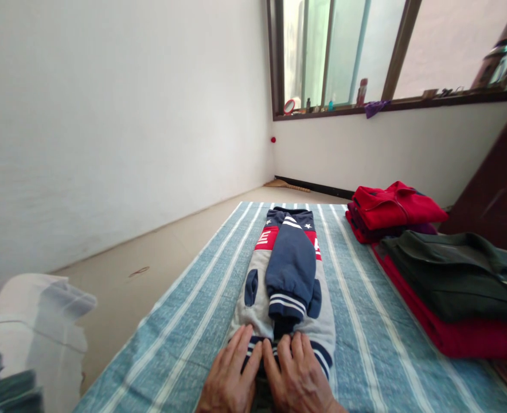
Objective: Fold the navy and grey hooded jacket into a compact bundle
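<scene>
A small grey, navy and red jacket (288,269) lies lengthwise on a blue striped sheet (193,321), its navy sleeves folded over the middle. My left hand (230,376) and my right hand (299,376) rest side by side, flat, fingers forward, on the jacket's striped bottom hem at the near end. Both hands press on the hem; I cannot see any fabric pinched between the fingers.
To the right lie folded clothes: a red stack (391,209) at the back, a dark green garment (455,275) over red ones nearer. A clear plastic container (30,338) sits at the lower left. A bare floor (150,264) and white wall lie left; a window sill (391,104) holds small items.
</scene>
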Action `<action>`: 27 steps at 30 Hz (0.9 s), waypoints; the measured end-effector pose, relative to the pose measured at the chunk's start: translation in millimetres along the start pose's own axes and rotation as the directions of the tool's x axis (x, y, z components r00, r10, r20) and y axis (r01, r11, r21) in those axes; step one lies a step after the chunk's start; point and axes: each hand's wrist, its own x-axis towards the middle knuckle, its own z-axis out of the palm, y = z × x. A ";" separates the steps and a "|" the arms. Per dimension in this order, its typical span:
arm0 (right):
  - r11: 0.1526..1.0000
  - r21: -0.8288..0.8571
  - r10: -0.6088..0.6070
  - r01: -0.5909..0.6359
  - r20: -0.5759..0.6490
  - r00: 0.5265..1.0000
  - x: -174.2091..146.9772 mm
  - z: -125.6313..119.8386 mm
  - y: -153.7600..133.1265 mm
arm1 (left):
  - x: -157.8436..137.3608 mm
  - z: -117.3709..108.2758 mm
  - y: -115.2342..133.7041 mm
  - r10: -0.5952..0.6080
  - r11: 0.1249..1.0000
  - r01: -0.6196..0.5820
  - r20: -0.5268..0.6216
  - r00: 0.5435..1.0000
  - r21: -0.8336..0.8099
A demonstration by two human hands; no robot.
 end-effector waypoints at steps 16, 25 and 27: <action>0.978 -0.044 -0.197 0.205 0.138 0.971 24.2 -18.3 16.3 | 15.8 -7.1 -2.5 0.041 0.998 -0.037 -0.094 0.995 0.049; 0.952 0.095 -0.307 0.292 0.267 0.914 53.7 -50.2 44.0 | 40.5 -30.5 -4.5 0.034 0.999 -0.032 -0.105 0.994 0.019; 0.941 0.136 -0.337 0.309 0.291 0.895 64.2 -60.2 52.4 | 48.5 -36.0 -5.1 0.026 0.999 -0.024 -0.078 0.997 0.023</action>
